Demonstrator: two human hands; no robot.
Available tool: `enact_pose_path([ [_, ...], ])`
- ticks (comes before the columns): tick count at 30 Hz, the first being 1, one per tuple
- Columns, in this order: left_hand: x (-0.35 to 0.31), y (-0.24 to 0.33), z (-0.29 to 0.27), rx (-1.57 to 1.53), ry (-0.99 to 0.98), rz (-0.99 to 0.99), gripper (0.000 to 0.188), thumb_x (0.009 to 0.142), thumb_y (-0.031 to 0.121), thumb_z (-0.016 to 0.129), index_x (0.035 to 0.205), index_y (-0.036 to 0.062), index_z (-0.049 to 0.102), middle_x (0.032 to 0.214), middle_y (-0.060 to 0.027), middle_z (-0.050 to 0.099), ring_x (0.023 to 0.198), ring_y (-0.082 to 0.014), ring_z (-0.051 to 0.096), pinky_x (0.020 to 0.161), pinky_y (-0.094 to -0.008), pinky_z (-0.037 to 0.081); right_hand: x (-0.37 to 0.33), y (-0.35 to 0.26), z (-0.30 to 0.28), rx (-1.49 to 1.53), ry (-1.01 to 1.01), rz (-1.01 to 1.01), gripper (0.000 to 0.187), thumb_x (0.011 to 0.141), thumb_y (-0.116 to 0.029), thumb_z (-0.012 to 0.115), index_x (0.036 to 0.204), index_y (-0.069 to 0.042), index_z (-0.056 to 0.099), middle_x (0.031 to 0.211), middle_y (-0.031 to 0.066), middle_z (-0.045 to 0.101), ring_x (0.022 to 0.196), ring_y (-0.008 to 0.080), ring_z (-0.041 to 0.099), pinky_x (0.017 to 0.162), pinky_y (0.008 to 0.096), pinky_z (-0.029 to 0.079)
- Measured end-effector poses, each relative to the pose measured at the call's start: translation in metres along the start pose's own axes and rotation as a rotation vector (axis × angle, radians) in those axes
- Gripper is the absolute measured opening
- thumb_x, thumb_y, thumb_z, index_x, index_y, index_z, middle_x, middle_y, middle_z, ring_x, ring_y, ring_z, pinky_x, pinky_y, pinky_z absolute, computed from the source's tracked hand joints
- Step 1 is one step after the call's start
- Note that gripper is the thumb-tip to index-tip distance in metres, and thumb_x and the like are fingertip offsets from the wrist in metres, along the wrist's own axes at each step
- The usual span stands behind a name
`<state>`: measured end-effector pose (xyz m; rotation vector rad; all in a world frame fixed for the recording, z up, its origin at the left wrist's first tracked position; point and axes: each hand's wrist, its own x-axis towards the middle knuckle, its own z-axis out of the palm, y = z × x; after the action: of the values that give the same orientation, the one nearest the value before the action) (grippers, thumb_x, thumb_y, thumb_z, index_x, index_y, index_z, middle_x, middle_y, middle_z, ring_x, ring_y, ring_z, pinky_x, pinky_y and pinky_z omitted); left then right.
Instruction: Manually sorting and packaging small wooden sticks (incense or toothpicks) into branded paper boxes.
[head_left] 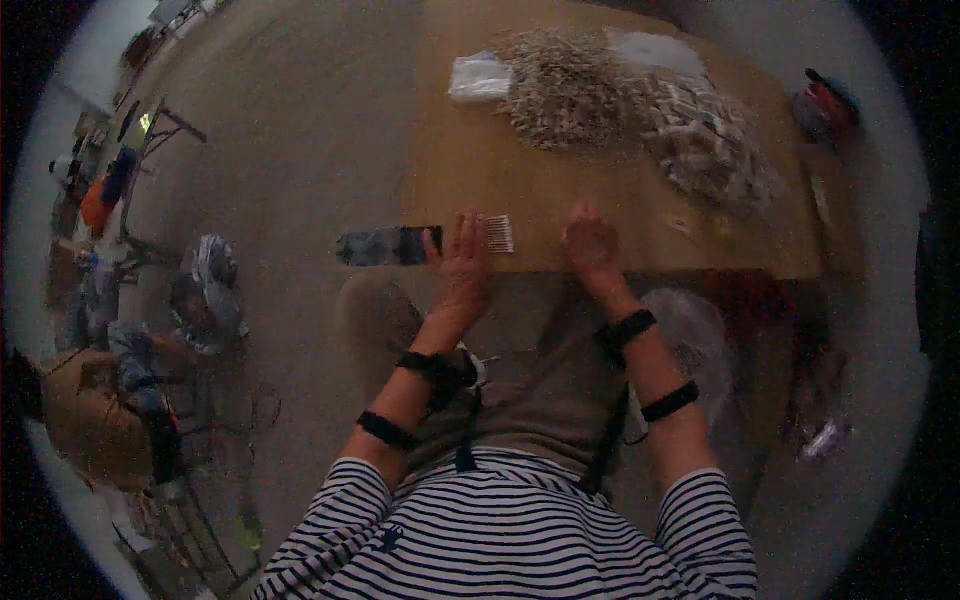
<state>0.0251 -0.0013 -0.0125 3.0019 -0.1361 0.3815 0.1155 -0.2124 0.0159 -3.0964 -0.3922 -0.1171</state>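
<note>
My left hand [463,268] lies flat near the table's front edge, fingers stretched forward and the thumb apart. Right beside its fingertips is a small row of thin white sticks [499,234] set side by side; their exact kind is too blurred to tell. A dark flat strip with a greyish, shiny left part [390,246] reaches out past the table's left edge, next to my left thumb. My right hand [592,243] rests to the right of the sticks, its fingers curled in. Whatever it may hold is hidden.
On the wooden table [540,190], a large heap of small pale pieces [565,90] lies at the back. White plastic bags [480,77] sit left of it, clear bags of pieces [715,150] right. Another person [100,410] is at far left. A clear bag [690,340] hangs below the front edge.
</note>
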Motion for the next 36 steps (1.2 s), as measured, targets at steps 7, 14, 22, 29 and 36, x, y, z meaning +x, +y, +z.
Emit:
enact_pose_path([
  [7, 0.0, 0.003, -0.01, 0.018, -0.057, -0.014, 0.082, 0.082, 0.022, 0.065, 0.153, 0.0041, 0.028, 0.161, -0.0109, 0.024, 0.15, -0.0281, 0.021, 0.117, -0.066, 0.005, -0.107, 0.102, 0.011, 0.136, 0.18, 0.126, 0.037, 0.086, -0.027, 0.064, 0.111, 0.0, 0.059, 0.108, 0.023, 0.061, 0.096, 0.0431, 0.062, 0.083, 0.0527, 0.05],
  [14, 0.004, 0.016, -0.044, -0.017, -0.234, -0.011, 0.103, 0.068, 0.025, 0.079, 0.154, 0.0035, 0.024, 0.162, -0.0117, 0.023, 0.151, -0.0294, 0.017, 0.116, -0.0664, 0.008, -0.182, 0.2, 0.063, 0.462, -0.033, 0.388, 0.028, 0.086, -0.012, 0.058, 0.11, 0.001, 0.061, 0.102, 0.0293, 0.063, 0.097, 0.0446, 0.061, 0.08, 0.0517, 0.049],
  [22, 0.004, 0.006, -0.032, 0.035, -0.211, 0.0, 0.12, 0.06, 0.03, 0.088, 0.155, 0.0043, 0.019, 0.164, -0.011, 0.017, 0.152, -0.0287, 0.015, 0.115, -0.0664, 0.011, -0.032, 0.206, -0.013, 0.293, 0.176, 0.383, 0.04, 0.08, -0.022, 0.068, 0.112, -0.001, 0.059, 0.103, 0.0262, 0.063, 0.097, 0.0439, 0.061, 0.082, 0.0507, 0.049],
  [29, 0.005, 0.011, -0.043, 0.061, -0.279, -0.037, 0.123, 0.059, 0.032, 0.089, 0.156, 0.0042, 0.018, 0.164, -0.0115, 0.017, 0.153, -0.0289, 0.013, 0.116, -0.0654, 0.011, 0.011, 0.204, 0.001, 0.393, 0.27, 0.336, 0.041, 0.068, -0.027, 0.076, 0.098, -0.004, 0.059, 0.104, 0.0205, 0.063, 0.097, 0.0393, 0.06, 0.081, 0.0481, 0.048],
  [36, 0.006, 0.01, -0.047, 0.087, -0.307, -0.034, 0.122, 0.061, 0.035, 0.088, 0.156, 0.0051, 0.017, 0.164, -0.0118, 0.017, 0.153, -0.0288, 0.013, 0.117, -0.0632, 0.012, 0.015, 0.183, -0.002, 0.499, 0.214, 0.379, 0.039, 0.061, -0.022, 0.08, 0.088, -0.005, 0.058, 0.096, 0.0155, 0.062, 0.093, 0.0366, 0.06, 0.079, 0.0458, 0.047],
])
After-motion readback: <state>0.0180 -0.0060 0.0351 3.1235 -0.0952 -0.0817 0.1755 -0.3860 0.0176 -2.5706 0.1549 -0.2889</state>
